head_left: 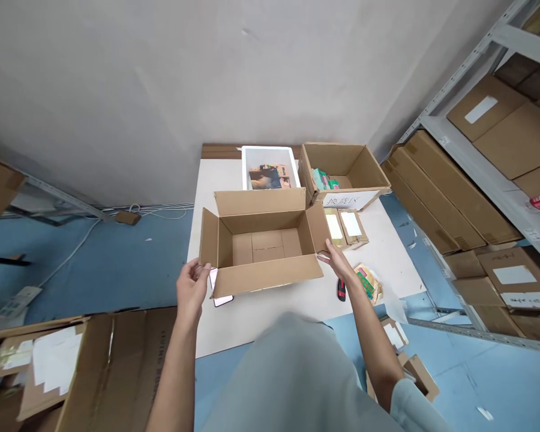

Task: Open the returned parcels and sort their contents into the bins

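Observation:
An open cardboard box (267, 277) stands in front of me on the white table (270, 324), its flaps folded outward and its inside bare. My left hand (192, 283) is closed on the lower corner of the left flap. At the opposite side, my right hand (336, 259) pinches the lower edge of the right flap. Partly covered by the front flap lies a flat white item with a dark edge (224, 300), perhaps a phone. Close to my right forearm are a red and black box cutter (341, 290) and a green and yellow packet (367, 282).
Behind the box stand a white bin (270, 157) with printed packages and a larger labelled carton (373, 171). Two small labelled boxes (351, 227) lie at right. Shelving with cartons (499, 126) lines the right side; a large open carton (117, 366) stands at lower left.

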`<state>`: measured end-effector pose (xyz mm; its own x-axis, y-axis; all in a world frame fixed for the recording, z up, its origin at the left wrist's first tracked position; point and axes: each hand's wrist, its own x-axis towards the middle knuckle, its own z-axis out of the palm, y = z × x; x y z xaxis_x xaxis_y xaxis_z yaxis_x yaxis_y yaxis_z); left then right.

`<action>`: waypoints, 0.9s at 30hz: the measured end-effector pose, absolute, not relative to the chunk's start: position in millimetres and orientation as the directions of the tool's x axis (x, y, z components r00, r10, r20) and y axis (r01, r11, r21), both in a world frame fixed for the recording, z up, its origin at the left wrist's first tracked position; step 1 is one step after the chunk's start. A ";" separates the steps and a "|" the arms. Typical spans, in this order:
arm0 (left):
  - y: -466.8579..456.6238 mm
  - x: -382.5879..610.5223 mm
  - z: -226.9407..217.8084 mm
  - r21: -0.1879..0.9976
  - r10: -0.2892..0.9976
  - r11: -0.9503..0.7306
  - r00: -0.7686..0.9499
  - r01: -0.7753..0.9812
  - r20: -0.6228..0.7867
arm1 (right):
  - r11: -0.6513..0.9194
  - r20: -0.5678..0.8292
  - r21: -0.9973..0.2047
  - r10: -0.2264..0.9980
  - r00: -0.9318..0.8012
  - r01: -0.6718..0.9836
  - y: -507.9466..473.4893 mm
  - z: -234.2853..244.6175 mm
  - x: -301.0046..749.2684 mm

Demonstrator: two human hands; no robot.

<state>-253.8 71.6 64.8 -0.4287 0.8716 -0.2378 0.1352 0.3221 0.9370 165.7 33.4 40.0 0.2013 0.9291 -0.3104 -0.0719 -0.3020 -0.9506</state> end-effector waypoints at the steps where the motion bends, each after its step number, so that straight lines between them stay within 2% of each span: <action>1: 69.4 -248.6 67.3 0.940 0.879 0.282 -0.445 0.190 -0.174 | -0.293 -0.302 -0.953 0.932 0.199 -0.076 26.1 39.7 172.5; 5: 52.1 -213.7 92.0 0.895 0.897 0.115 -0.432 0.430 0.092 | -0.291 -0.282 -0.956 0.901 0.330 -0.023 -12.4 33.8 222.6; 7: 41.4 -185.5 109.7 0.880 0.919 0.043 -0.364 0.473 0.151 | -0.364 -0.301 -0.929 0.849 0.435 0.067 -32.3 25.6 258.3; 9: 31.0 -150.8 125.7 0.879 0.944 -0.020 -0.281 0.477 0.174 | -0.487 -0.323 -0.851 0.781 0.534 0.198 -51.3 14.0 296.2; 13: 12.7 -69.1 140.6 0.887 0.982 -0.105 -0.092 0.449 0.163 | -0.762 -0.398 -0.501 0.624 0.673 0.410 -86.4 -14.5 361.9; 15: 4.2 -26.0 138.2 0.888 0.990 -0.135 0.016 0.440 0.143 | -0.837 -0.466 -0.327 0.547 0.695 0.440 -101.5 -30.3 385.8; 17: -4.4 15.7 130.1 0.883 0.984 -0.166 0.129 0.439 0.121 | -0.868 -0.525 -0.225 0.492 0.695 0.444 -114.2 -46.8 404.7; 22: -24.4 101.0 93.4 0.850 0.913 -0.234 0.408 0.472 0.024 | -0.879 -0.611 -0.189 0.454 0.649 0.438 -132.8 -86.5 438.1; 27: -38.4 150.0 56.8 0.808 0.824 -0.280 0.561 0.519 -0.075 | -0.844 -0.628 -0.198 0.500 0.597 0.499 -133.7 -111.4 459.5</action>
